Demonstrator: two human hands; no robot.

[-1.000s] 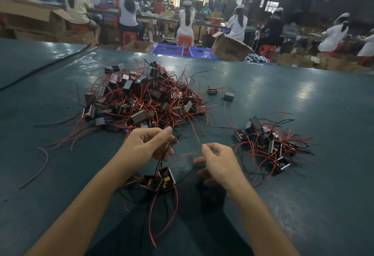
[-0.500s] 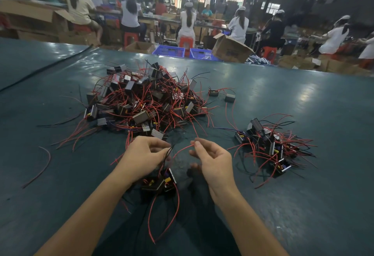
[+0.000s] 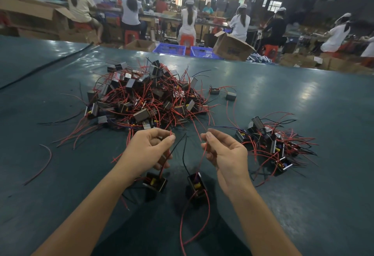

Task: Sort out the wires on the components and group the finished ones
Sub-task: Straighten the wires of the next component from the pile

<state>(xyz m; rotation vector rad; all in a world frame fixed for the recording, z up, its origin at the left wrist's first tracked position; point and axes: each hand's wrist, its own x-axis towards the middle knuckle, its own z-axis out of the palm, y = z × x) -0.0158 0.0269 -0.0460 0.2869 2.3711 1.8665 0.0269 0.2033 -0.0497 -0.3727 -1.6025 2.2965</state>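
Two small black components hang below my hands over the green table (image 3: 303, 205). My left hand (image 3: 148, 150) pinches the red wire of the left component (image 3: 154, 181), which dangles just under it. My right hand (image 3: 224, 154) pinches the red wire of the right component (image 3: 196, 186), whose black wire sticks up between my hands. A big tangled heap of components with red wires (image 3: 145, 99) lies beyond my hands. To the right lies a smaller group of components (image 3: 271, 142).
Two stray components (image 3: 230, 95) sit right of the big heap. A loose red wire (image 3: 43, 162) lies at the left and a black cable (image 3: 46, 65) runs across the far left. Cardboard boxes, blue crates (image 3: 169, 49) and seated workers are beyond the table's far edge.
The two components that hung together under my left hand have come apart. My right hand took a red wire and pulled one component to the right; my hands are now wider apart.
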